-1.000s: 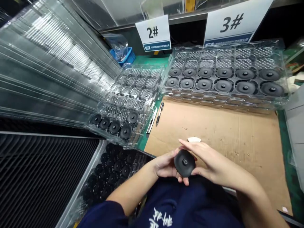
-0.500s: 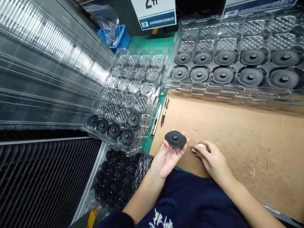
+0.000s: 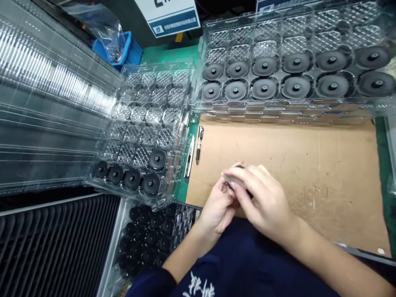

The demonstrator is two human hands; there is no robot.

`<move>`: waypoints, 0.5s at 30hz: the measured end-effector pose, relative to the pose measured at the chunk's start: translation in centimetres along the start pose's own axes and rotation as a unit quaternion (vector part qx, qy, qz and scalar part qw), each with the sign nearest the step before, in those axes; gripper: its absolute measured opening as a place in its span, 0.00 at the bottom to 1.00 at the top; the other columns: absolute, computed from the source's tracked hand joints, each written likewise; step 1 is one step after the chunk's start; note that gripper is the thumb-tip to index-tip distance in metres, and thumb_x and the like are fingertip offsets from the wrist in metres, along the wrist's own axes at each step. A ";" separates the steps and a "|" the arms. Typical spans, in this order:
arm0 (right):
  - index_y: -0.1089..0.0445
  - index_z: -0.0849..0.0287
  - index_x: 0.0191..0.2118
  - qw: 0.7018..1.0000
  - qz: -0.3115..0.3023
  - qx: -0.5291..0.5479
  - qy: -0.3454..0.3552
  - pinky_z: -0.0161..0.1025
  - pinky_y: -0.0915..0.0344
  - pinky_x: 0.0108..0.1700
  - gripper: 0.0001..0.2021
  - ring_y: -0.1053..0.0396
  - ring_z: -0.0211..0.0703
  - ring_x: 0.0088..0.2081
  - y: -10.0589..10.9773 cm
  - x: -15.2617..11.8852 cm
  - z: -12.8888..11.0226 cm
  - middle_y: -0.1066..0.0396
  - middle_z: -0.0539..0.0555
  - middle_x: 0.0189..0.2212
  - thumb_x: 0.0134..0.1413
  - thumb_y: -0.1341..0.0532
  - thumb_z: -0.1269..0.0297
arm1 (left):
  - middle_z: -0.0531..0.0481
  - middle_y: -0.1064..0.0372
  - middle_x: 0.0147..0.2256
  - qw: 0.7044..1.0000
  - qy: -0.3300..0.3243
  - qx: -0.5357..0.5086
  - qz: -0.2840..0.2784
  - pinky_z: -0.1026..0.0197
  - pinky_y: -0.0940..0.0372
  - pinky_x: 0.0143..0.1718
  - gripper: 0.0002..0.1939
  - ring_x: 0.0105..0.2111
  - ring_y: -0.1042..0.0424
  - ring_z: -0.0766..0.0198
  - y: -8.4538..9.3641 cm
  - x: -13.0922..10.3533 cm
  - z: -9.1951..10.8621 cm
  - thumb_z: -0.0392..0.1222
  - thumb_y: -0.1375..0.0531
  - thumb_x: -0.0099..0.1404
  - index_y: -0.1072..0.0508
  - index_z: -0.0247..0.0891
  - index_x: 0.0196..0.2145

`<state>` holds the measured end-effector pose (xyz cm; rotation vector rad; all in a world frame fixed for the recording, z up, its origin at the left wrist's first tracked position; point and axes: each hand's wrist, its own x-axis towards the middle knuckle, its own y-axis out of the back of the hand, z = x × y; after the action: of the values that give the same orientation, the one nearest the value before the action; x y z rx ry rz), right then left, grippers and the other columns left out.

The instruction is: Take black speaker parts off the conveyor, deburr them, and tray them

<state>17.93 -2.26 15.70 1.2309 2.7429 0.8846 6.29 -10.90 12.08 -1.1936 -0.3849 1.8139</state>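
Both hands are working close together over the near edge of the cardboard sheet (image 3: 278, 165). The left hand (image 3: 218, 208) is cupping from below, the right hand (image 3: 262, 198) is lying over the top, and between them only a sliver of the black disc (image 3: 250, 194) is showing, dark and matte; its face is hidden under the fingers (image 3: 238, 181). The right fingertips are pinching something small and pale at the disc's rim; too blurred to tell what.

The brown cardboard is scuffed and lying on a green mat (image 3: 182, 189). A pen (image 3: 199, 144) and a slim blade-like tool (image 3: 188, 156) are lying just beside the sheet's left edge. Beyond, a clear blister tray (image 3: 278, 111) is holding two rows of round black discs, each with a raised hub. To the left, another clear tray (image 3: 123, 136) is carrying a few discs along its near rows. Below that, a bin of loose black discs (image 3: 151, 235) is sitting near the left forearm. A blue box (image 3: 130, 49) is standing at the back.
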 end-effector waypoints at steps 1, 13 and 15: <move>0.34 0.60 0.46 1.000 -0.026 0.013 -0.002 0.38 0.41 0.39 0.10 0.35 0.38 0.36 0.1 0.0 -0.3 0.30 0.51 0.36 0.60 0.46 0.72 | 0.45 0.30 0.48 1.000 0.009 0.010 -0.003 0.66 0.34 0.45 0.29 0.47 0.30 0.60 -0.2 0.1 -0.1 0.39 0.32 0.52 0.32 0.41 0.52; 0.32 0.65 0.45 0.998 -0.003 0.028 0.050 0.37 0.41 0.36 0.12 0.38 0.37 0.32 0.7 -1.2 -0.9 0.30 0.53 0.34 0.56 0.45 0.78 | 0.48 0.29 0.45 0.999 0.010 0.045 -0.018 0.61 0.34 0.47 0.29 0.44 0.28 0.59 -1.9 0.1 0.4 0.35 0.30 0.50 0.31 0.44 0.50; 0.32 0.66 0.44 0.999 0.024 0.004 0.049 0.39 0.41 0.36 0.11 0.38 0.38 0.32 0.8 -0.8 -0.8 0.30 0.54 0.34 0.57 0.45 0.77 | 0.48 0.28 0.44 0.999 0.015 0.046 -0.022 0.62 0.34 0.46 0.27 0.45 0.28 0.59 -2.1 0.1 0.5 0.36 0.30 0.49 0.29 0.42 0.48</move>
<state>18.86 -2.80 16.58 1.2951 2.8040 0.9653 6.96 -9.55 13.66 -1.1386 -0.3049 1.7564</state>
